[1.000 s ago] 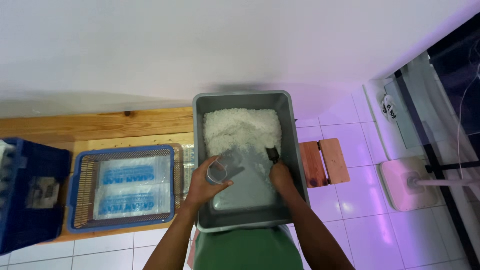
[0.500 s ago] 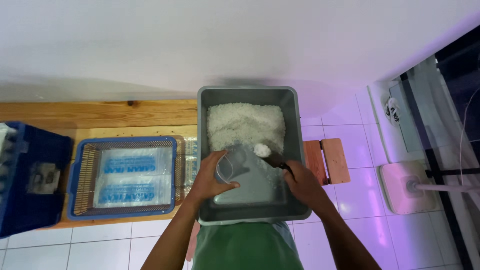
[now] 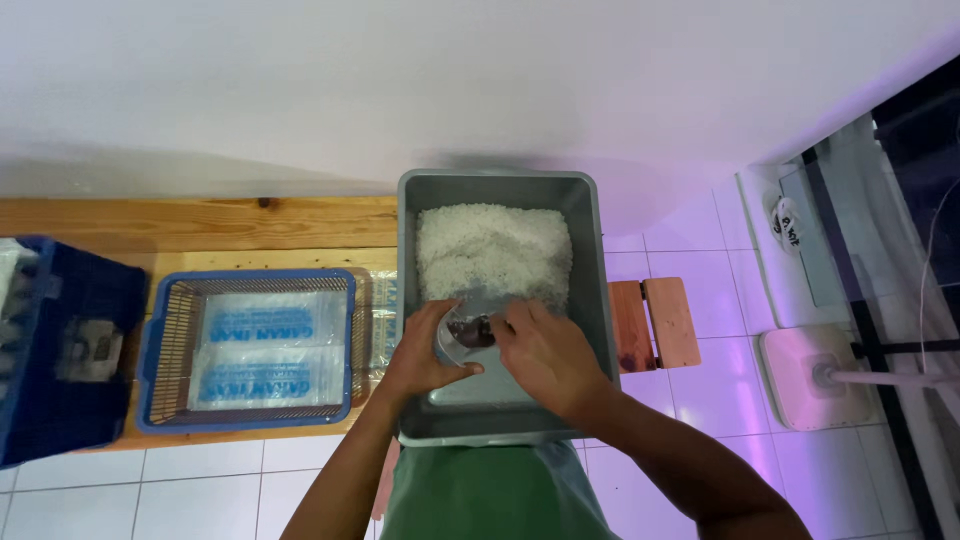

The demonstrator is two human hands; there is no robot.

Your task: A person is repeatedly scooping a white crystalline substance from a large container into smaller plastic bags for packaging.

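Note:
A grey plastic tub stands in front of me, its far half heaped with white grains. My left hand holds a small clear plastic bag open over the tub's near half. My right hand grips a small dark scoop whose tip sits at the bag's mouth. Both hands are close together, just short of the grain heap.
A blue mesh basket holding filled clear bags with blue print lies on the wooden platform to the left. A dark blue crate is at far left. A small wooden stool and a white fan base stand on the white tiles to the right.
My right hand has carried the scoop from the grain heap back to the mouth of the bag. The left hand has kept hold of the bag.

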